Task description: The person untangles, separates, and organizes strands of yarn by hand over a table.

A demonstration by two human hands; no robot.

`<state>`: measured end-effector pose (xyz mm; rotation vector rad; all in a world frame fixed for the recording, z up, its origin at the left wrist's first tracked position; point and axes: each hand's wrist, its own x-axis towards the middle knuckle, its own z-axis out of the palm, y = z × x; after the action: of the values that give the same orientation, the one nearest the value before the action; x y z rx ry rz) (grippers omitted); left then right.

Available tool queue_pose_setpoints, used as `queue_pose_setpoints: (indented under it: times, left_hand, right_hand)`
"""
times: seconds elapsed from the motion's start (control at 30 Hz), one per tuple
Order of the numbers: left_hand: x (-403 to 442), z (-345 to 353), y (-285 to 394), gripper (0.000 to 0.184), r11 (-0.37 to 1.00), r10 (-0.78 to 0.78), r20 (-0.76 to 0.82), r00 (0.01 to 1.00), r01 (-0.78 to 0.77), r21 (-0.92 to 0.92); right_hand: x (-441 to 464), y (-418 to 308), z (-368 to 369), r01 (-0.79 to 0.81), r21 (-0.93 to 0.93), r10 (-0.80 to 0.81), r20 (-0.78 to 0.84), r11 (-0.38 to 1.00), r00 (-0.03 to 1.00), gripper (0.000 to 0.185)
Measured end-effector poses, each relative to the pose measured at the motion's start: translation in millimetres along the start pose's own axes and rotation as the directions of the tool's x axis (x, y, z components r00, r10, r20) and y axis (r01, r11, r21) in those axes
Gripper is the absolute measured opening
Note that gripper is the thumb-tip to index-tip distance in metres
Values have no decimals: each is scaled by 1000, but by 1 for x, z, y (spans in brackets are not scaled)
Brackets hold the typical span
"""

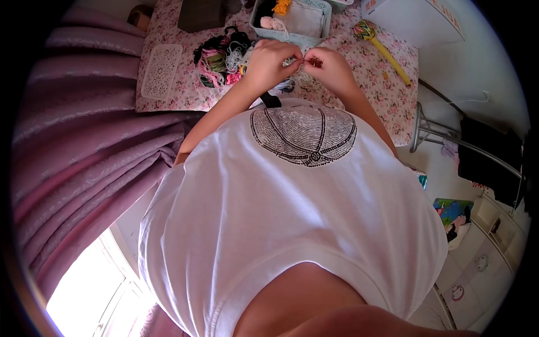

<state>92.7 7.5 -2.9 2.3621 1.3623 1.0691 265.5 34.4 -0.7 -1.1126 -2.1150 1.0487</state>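
My left hand [270, 63] and my right hand [331, 68] meet over the table, fingertips almost touching. Both are closed in a pinch on what looks like a thin strand of pale yarn; the fingers hide most of it. Below and between them lie loose loops of white yarn [307, 82]. Left of my left hand is a tangled heap of yarn [214, 60] in black, pink, green and pale grey. Part of this heap is hidden behind my left hand and forearm.
A floral cloth covers the table [359, 92]. Behind my hands stands a pale blue basket [306, 39] with orange and pink yarn. A white lace-patterned tray [161, 72] lies left, a yellow stick with a multicoloured head [387, 56] right. A white box [412, 22] stands back right.
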Motion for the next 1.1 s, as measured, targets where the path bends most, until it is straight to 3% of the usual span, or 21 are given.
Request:
queue_pose_setpoints:
  times: [0.17,0.27,0.37,0.57,0.67,0.87,0.97,1.1]
  left_hand:
    - [-2,2,0,8,996,-81,26,996,81,-31]
    - [-2,2,1,8,997,-74,9,997,74,-10]
    - [-2,2,1,8,999,-28,-16,999,28,29]
    - [-1,-1,5,9,991,41,8,999,-41,130]
    - [0,-1,7,9,993,30,11,999,-31,113]
    - [-2,1,4,9,999,-49,-22,999,49,-4]
    - [-3,2,2,9,994,-88,-35,995,86,-64]
    - [-1,-3,0,8,993,-94,1,996,94,-64]
  right_hand:
    - [1,11,3,-104,257,103,19,961,995,11]
    - [4,22,7,-68,436,61,29,897,998,9]
    - [4,24,6,-36,416,26,30,909,999,10]
    - [1,7,-2,2,125,-8,46,992,999,15]
    - [1,9,0,15,85,-16,13,996,1000,16]
    - [5,23,10,-27,417,47,-39,909,998,12]
    - [4,17,7,-23,334,48,-66,942,997,12]
    - [4,7,-3,36,74,-36,-1,997,999,14]
